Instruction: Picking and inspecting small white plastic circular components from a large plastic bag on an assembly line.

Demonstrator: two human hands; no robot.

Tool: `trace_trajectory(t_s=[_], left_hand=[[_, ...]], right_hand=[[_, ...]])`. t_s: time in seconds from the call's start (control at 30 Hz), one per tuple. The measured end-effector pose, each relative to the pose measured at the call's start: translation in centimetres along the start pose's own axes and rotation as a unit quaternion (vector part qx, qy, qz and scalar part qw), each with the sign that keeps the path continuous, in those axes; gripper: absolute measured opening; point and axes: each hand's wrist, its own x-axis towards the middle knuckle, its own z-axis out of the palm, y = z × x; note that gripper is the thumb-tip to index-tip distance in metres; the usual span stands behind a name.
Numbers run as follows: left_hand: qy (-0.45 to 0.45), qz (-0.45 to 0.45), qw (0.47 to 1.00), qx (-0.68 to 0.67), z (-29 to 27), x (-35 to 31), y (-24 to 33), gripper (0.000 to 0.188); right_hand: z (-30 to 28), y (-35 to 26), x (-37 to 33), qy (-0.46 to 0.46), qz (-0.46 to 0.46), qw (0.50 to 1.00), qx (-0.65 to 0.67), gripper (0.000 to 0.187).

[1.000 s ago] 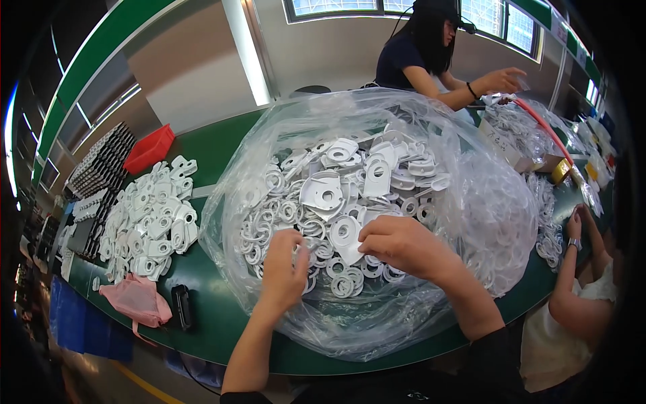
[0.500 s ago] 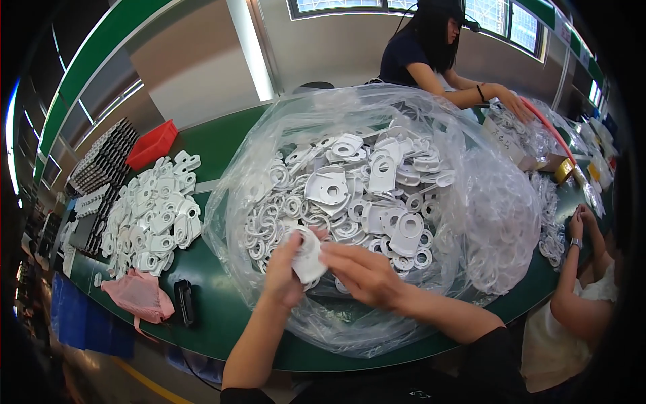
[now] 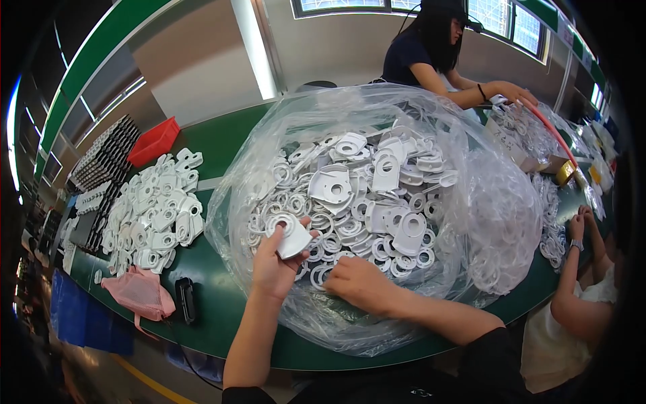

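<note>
My left hand point(image 3: 274, 266) grips a white plastic plate point(image 3: 294, 241), rounded at one end, with a ring-edged round hole. It tilts above the left front of the heap. Lower and to the right, my right hand point(image 3: 360, 284) has its fingers curled together, their tips against a white plastic ring point(image 3: 320, 275); they hide where they meet it. Behind both hands spreads a heap of similar white plates point(image 3: 332, 185) and loose rings, lying in a large open clear plastic bag point(image 3: 235, 168).
White plates point(image 3: 155, 215) are piled at the left, beside a red bin point(image 3: 153, 143) and stacked dark trays point(image 3: 104, 158). A pink pouch point(image 3: 140, 294) and a black object point(image 3: 184, 301) lie near the front edge of the green table point(image 3: 229, 333). Co-workers sit at far and right sides.
My right hand has left the plate and moved down and slightly right, beside a ring. My left hand has shifted a little left, turning the plate so its holed face shows.
</note>
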Motion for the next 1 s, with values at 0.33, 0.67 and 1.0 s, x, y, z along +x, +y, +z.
trace_trajectory(t_s=[0.33, 0.67, 1.0], left_hand=[[-0.133, -0.117, 0.976, 0.124, 1.2, -0.5, -1.7, 0.046], [-0.188, -0.172, 0.948, 0.188, 2.7, -1.8, -2.8, 0.05], [-0.196, -0.193, 0.94, 0.203, 3.1, -2.0, -2.9, 0.041]], right_hand=[[-6.9, 2.2, 1.4, 0.248, 0.259, 0.83, 0.427, 0.018], [-5.9, 3.2, 0.9, 0.128, 0.283, 0.864, 0.396, 0.016], [-5.7, 3.3, 0.5, 0.126, 0.271, 0.902, 0.313, 0.013]])
